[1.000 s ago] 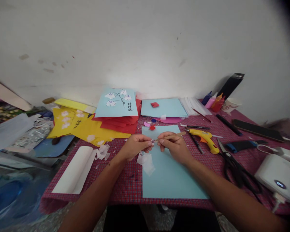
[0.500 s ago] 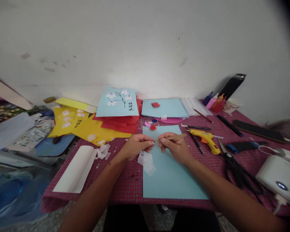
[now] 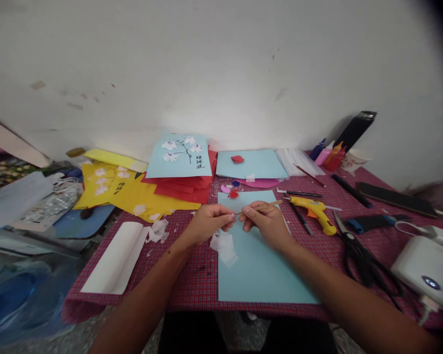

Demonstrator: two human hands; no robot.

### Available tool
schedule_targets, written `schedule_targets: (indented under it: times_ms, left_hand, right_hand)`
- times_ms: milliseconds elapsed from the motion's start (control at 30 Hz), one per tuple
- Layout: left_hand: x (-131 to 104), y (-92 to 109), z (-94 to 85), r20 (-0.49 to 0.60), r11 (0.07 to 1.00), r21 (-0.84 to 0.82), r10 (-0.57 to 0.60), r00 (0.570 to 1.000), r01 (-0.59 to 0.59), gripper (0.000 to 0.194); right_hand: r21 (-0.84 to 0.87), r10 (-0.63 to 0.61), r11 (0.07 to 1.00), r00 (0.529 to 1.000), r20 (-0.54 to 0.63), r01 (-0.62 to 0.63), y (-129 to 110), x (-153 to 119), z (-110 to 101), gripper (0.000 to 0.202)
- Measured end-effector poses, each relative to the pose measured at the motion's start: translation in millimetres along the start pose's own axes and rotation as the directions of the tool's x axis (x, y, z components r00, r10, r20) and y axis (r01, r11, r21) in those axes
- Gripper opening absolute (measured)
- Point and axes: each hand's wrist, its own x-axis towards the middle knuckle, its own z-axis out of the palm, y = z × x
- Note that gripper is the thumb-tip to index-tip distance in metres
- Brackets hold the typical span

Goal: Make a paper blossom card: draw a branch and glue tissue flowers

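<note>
My left hand (image 3: 214, 220) pinches a small scrap of white tissue paper (image 3: 233, 216) between thumb and fingertips. Held like a pen in my right hand (image 3: 264, 220) is a slim paintbrush (image 3: 276, 202) with a pale wooden handle. Its tip points left and meets the scrap, too small to see clearly. Both hands hover over a light blue sheet (image 3: 258, 275). White tissue pieces (image 3: 226, 250) lie on that sheet's left part, below my fingers. Just beyond the hands are small blobs of paint, red (image 3: 234, 194), pink (image 3: 225, 189) and blue (image 3: 236, 184).
At the back, a blue flower picture (image 3: 180, 164) tops red paper (image 3: 192, 188); yellow sheets (image 3: 129, 199) lie left. Folded white paper (image 3: 114, 258) is at front left. A yellow glue gun (image 3: 313, 211), black scissors (image 3: 362, 255), paint bottles (image 3: 334, 157) and a black flask (image 3: 356, 130) stand right.
The paintbrush has tilted and shifted slightly left and up at its handle end, its tip nearer the tissue scrap. My left hand has barely moved.
</note>
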Motion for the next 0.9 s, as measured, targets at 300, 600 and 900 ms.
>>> schedule_targets:
  times_ms: [300, 600, 900]
  left_hand:
    - [-1, 11, -9.4, -0.103, 0.997, 0.053, -0.041, 0.994, 0.047, 0.027]
    - [0, 10, -32.5, -0.215, 0.575, 0.818, 0.362, 0.907, -0.035, 0.022]
    - [2, 3, -35.4, -0.132, 0.324, 0.946, 0.328, 0.936, 0.020, 0.024]
  right_hand:
    - [0.161, 0.012, 0.987, 0.997, -0.076, 0.000, 4, 6, -8, 0.029]
    - [-0.432, -0.285, 0.781, 0.872, 0.397, 0.452, 9, -8, -3, 0.013]
    - [-0.446, -0.224, 0.640, 0.707, 0.671, 0.626, 12, -17, 13, 0.024]
